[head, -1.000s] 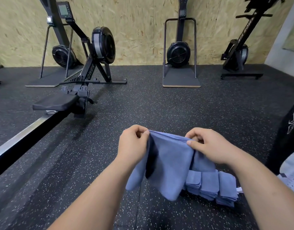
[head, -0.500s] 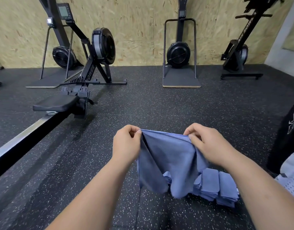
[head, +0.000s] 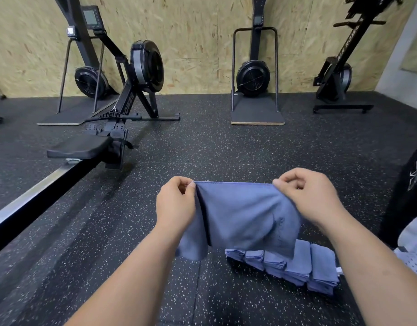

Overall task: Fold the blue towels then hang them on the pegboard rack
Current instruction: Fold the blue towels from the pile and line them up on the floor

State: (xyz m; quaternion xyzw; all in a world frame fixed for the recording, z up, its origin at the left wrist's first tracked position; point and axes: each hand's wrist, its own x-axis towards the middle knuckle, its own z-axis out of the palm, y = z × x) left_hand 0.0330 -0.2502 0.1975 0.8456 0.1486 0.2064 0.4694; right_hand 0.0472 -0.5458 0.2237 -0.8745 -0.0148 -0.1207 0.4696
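In the head view, the step in hand is the folding. One soft blue cloth towel (head: 245, 217) is held up in the air above the black speckled rubber floor (head: 226, 149), stretched by its top edge between the two hands. The top hem runs almost straight from one hand to the other, and the rest of the cloth hangs down below the fingers. One flap falls behind the left wrist, so the towel seems to be already doubled there, but I cannot tell how many layers it has.

The left hand (head: 175, 203) pinches the left end of the hem. Its fingers (head: 190, 186) are curled and pressed together on the cloth, with the thumb against the forefinger. The right hand (head: 306, 198) does the same at the right end. Its fingers (head: 280, 183) are bent and closed on the corner, and the other fingers are curled above it.

Below the right fingers and a little toward the person, a row of folded blue towels (head: 297, 267) lies on the floor, one beside the other. Further right of the right fingers, at the edge of the picture, there is a white perforated panel (head: 414, 264). It may be the pegboard rack, but too little of it shows.

I judge that the next move calls for bringing the two pinched corners together, keeping the edges matched, so that the towel halves cleanly. None of the towels seen here is hung yet.
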